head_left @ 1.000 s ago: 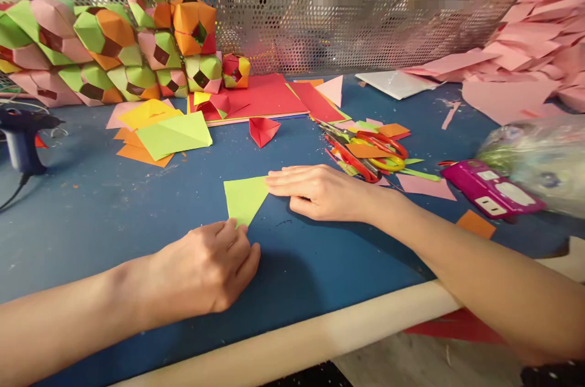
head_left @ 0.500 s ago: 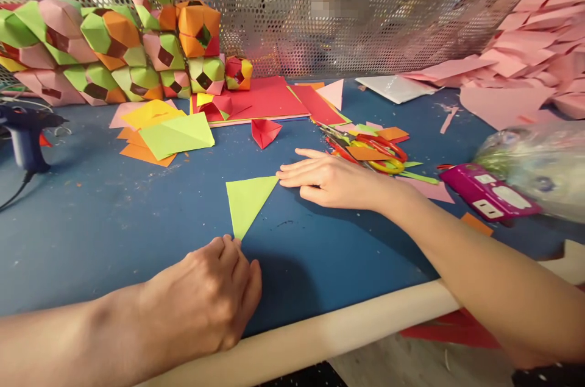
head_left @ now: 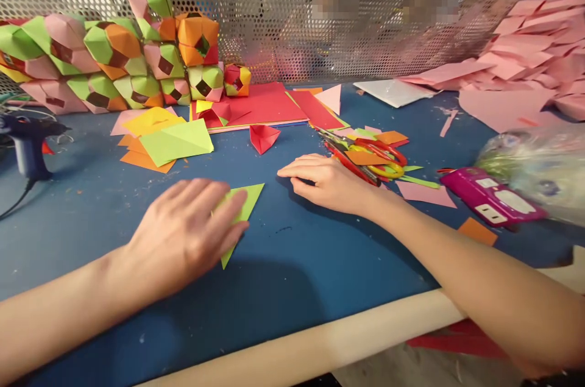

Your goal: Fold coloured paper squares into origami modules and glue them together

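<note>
A green paper triangle (head_left: 250, 200) lies on the blue table (head_left: 283, 289), partly covered by my left hand (head_left: 187, 231). That hand is over the paper's left part with its fingers a little apart and slightly blurred; whether it presses on the paper cannot be told. My right hand (head_left: 320, 180) rests on the table to the right of the triangle, not touching it, palm down with fingers stretched out and nothing in it. Beyond both hands sits a small folded red paper piece (head_left: 264, 138).
Folded paper balls (head_left: 114, 46) are stacked at the back left, by a glue gun (head_left: 30, 143). Green sheets (head_left: 176, 142) lie nearer. Scissors (head_left: 375, 155) lie behind my right hand. At right are a magenta power strip (head_left: 493, 195), plastic bag (head_left: 543, 167) and pink strips (head_left: 539, 46).
My left hand has moved up from the triangle's lower corner to over the paper, its fingers opening. The triangle has shifted slightly left and down, away from my right fingertips.
</note>
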`<state>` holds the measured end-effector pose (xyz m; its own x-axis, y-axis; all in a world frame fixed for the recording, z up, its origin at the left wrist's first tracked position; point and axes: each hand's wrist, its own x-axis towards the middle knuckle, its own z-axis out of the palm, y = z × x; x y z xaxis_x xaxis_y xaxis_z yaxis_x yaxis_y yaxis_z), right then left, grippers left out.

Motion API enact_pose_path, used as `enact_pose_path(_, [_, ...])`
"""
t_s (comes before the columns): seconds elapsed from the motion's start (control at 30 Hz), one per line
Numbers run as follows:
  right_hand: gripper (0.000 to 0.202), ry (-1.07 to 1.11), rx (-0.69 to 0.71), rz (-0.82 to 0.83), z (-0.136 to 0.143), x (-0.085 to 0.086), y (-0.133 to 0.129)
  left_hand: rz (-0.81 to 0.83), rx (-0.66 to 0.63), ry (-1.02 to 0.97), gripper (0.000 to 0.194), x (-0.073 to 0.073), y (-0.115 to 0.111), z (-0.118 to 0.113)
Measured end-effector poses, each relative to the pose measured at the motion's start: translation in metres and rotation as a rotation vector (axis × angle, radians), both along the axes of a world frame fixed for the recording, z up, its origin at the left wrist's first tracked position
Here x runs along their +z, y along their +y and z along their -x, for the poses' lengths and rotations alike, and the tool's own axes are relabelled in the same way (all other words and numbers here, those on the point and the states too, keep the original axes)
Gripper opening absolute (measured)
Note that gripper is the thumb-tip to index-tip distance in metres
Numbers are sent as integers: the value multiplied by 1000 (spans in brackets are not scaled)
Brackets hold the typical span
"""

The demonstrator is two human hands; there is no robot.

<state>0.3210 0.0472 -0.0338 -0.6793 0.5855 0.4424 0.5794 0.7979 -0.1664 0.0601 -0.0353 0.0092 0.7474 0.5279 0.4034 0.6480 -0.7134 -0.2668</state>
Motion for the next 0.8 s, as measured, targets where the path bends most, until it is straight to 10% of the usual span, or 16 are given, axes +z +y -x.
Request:
enact_pose_path(0.2, [27,10,28,-13,6,-1,-3,277,244,-39,63,-15,21,2])
enact_pose_path(0.47, [38,74,123,70,22,1,-21,361,69,-212,43,-16,11,-10])
enact_pose_path(0.63, [18,107,250,81,31,3,-26,743,-199,-590,46,-6,0,-15])
enact_pose_path(0.8, [13,158,287,136,26,6,-21,786,-19,-750,23,-7,4,-11])
